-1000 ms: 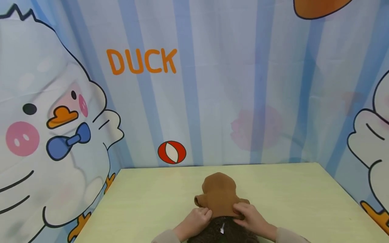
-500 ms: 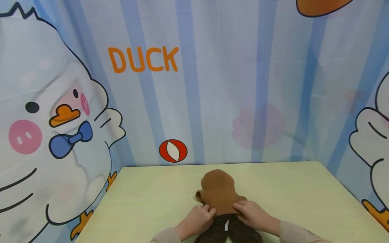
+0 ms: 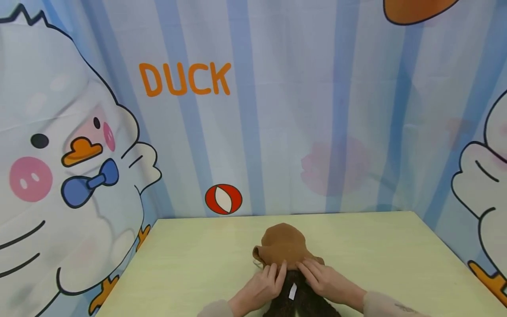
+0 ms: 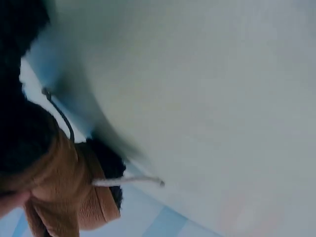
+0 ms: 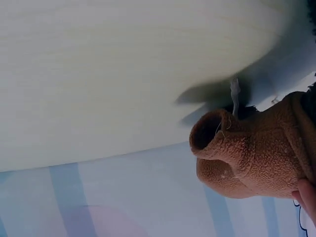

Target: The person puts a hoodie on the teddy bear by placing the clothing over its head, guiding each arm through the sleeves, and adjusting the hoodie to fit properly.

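A small brown hooded top point(image 3: 283, 244) lies over the upper part of a dark furry plush toy point(image 3: 279, 304). My left hand point(image 3: 259, 285) holds its lower edge at the left, the fingers reaching up onto the cloth. Opposite it, my right hand point(image 3: 330, 285) holds the same edge, fingertips on the fabric; both thumbs are hidden. A white tag point(image 3: 292, 291) shows on the plush between the hands. The right wrist view shows a hollow sleeve opening point(image 5: 207, 133) and fingertips point(image 5: 307, 195) on the cloth. A pale drawstring point(image 4: 128, 181) hangs out in the left wrist view.
The pale yellow table point(image 3: 198, 246) spreads around the toy. A striped blue and white curtain point(image 3: 277, 110) with printed ducks stands behind and at both sides. Beige sleeves point(image 3: 386, 304) cover the forearms.
The top's lower edge has moved up, away from me, baring more of the plush and its tag. Both hands have shifted forward with it, and their fingers look straighter.
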{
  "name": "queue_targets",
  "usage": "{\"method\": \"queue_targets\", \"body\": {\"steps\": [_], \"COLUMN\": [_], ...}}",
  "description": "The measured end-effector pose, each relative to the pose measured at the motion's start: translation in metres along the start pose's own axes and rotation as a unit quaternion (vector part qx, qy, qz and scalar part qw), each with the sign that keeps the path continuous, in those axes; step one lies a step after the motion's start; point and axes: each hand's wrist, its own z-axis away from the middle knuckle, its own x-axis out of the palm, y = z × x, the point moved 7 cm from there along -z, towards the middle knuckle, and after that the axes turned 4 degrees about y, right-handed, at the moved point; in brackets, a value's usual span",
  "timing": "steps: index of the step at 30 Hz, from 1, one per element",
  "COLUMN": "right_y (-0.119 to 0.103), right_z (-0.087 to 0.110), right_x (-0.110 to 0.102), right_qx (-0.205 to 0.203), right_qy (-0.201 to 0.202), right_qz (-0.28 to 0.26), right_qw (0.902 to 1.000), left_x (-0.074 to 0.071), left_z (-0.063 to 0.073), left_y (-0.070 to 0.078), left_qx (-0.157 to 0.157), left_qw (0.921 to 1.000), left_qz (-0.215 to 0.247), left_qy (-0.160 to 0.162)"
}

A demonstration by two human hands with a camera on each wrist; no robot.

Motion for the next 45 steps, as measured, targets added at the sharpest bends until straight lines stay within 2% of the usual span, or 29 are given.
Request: {"method": "queue_targets", "body": {"steps": [3, 6, 8, 10, 12, 15, 17, 19, 21, 22, 23, 25, 26, 28, 31, 32, 33, 34, 35, 36, 37, 39, 41, 42, 43, 44, 45], "right_y": [-0.003, -0.005, -0.006, -0.005, -0.003, 0.006, 0.018, 0.036, 0.056, 0.067, 0.077, 0.092, 0.097, 0.101, 0.098, 0.097, 0.095, 0.095, 0.095, 0.095, 0.096, 0.097, 0.098, 0.097, 0.097, 0.095, 0.094], "right_z": [-0.005, -0.005, -0.003, 0.0, 0.005, 0.01, 0.008, 0.005, 0.001, 0.001, 0.001, 0.004, 0.007, 0.015, 0.027, 0.031, 0.033, 0.034, 0.034, 0.034, 0.032, 0.027, 0.018, 0.012, 0.007, 0.002, -0.002], "right_x": [-0.002, -0.003, -0.003, 0.0, 0.005, 0.012, 0.017, 0.025, 0.038, 0.047, 0.058, 0.079, 0.09, 0.109, 0.127, 0.13, 0.132, 0.134, 0.135, 0.135, 0.135, 0.137, 0.138, 0.139, 0.14, 0.141, 0.141], "right_qx": [-0.022, -0.035, -0.039, -0.031, -0.012, 0.056, 0.124, 0.213, 0.301, 0.346, 0.385, 0.44, 0.462, 0.491, 0.515, 0.519, 0.516, 0.512, 0.511, 0.508, 0.507, 0.498, 0.48, 0.469, 0.456, 0.443, 0.431], "right_qy": [0.036, 0.048, 0.035, 0.007, -0.028, -0.058, -0.049, -0.027, -0.018, -0.026, -0.042, -0.094, -0.125, -0.187, -0.253, -0.267, -0.277, -0.286, -0.293, -0.301, -0.31, -0.331, -0.351, -0.358, -0.363, -0.366, -0.368], "right_qz": [0.003, -0.02, -0.055, -0.106, -0.169, -0.28, -0.357, -0.409, -0.422, -0.418, -0.412, -0.401, -0.419, -0.471, -0.558, -0.58, -0.593, -0.6, -0.599, -0.594, -0.583, -0.554, -0.521, -0.509, -0.502, -0.499, -0.496], "right_qw": [0.9991, 0.998, 0.9971, 0.9939, 0.9852, 0.9566, 0.9247, 0.8867, 0.855, 0.8394, 0.8245, 0.7977, 0.772, 0.7086, 0.5994, 0.5684, 0.5526, 0.5441, 0.5416, 0.5458, 0.5544, 0.5791, 0.6126, 0.6267, 0.6387, 0.6485, 0.6579], "left_x": [-0.003, -0.004, -0.004, -0.004, -0.004, -0.005, -0.004, -0.002, 0.003, 0.007, 0.012, 0.027, 0.036, 0.055, 0.083, 0.091, 0.098, 0.103, 0.108, 0.111, 0.114, 0.118, 0.121, 0.122, 0.123, 0.123, 0.123], "left_z": [-0.004, -0.005, -0.004, 0.0, 0.006, 0.013, 0.014, 0.01, 0.004, 0.001, -0.003, -0.012, -0.017, -0.024, -0.028, -0.027, -0.026, -0.025, -0.023, -0.022, -0.021, -0.019, -0.017, -0.017, -0.017, -0.018, -0.02], "left_y": [0.0, 0.002, 0.004, 0.008, 0.011, 0.011, 0.001, -0.017, -0.043, -0.056, -0.069, -0.09, -0.097, -0.104, -0.099, -0.094, -0.09, -0.085, -0.082, -0.079, -0.077, -0.075, -0.075, -0.075, -0.075, -0.074, -0.074], "left_qx": [0.027, 0.038, 0.042, 0.054, 0.064, 0.058, 0.011, -0.07, -0.175, -0.226, -0.273, -0.347, -0.373, -0.399, -0.403, -0.393, -0.383, -0.374, -0.364, -0.354, -0.347, -0.347, -0.351, -0.353, -0.352, -0.351, -0.349], "left_qw": [0.9993, 0.9983, 0.9989, 0.9981, 0.9955, 0.9876, 0.977, 0.9567, 0.9292, 0.9137, 0.8979, 0.8687, 0.8533, 0.8253, 0.7803, 0.7715, 0.765, 0.7586, 0.7537, 0.7496, 0.7448, 0.7287, 0.7155, 0.7129, 0.7142, 0.7174, 0.725], "left_qz": [-0.014, -0.024, 0.0, 0.025, 0.053, 0.126, 0.201, 0.28, 0.326, 0.337, 0.344, 0.352, 0.365, 0.398, 0.459, 0.47, 0.475, 0.48, 0.481, 0.481, 0.481, 0.478, 0.467, 0.46, 0.45, 0.443, 0.437], "left_qy": [0.024, 0.038, 0.02, -0.012, -0.045, -0.072, -0.07, -0.041, -0.002, 0.015, 0.026, 0.022, 0.01, -0.036, -0.135, -0.171, -0.205, -0.234, -0.261, -0.285, -0.306, -0.347, -0.383, -0.395, -0.404, -0.407, -0.402]}}
